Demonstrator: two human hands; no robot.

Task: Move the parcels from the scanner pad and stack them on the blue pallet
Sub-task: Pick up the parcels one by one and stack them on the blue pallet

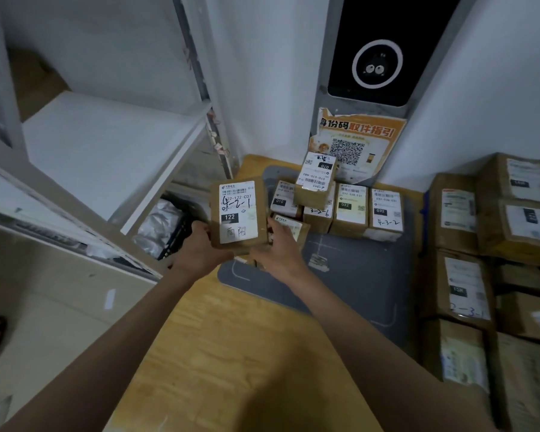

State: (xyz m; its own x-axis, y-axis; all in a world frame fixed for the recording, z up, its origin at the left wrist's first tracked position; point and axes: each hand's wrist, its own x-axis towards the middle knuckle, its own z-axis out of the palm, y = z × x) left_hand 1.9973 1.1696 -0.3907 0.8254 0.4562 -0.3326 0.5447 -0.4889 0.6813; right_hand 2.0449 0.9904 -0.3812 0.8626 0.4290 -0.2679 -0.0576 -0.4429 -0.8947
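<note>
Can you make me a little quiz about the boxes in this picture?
1. True or false: the parcel marked 122 is held by both the left hand and the right hand.
2. What does the parcel marked 070 rest on? A) bare scanner pad B) other parcels C) the white shelf
3. Fill in: the handwritten code on the right-most 032 parcel on the grey scanner pad reads ____.

Key: 1 true; 2 B; 3 4-3-2.
</note>
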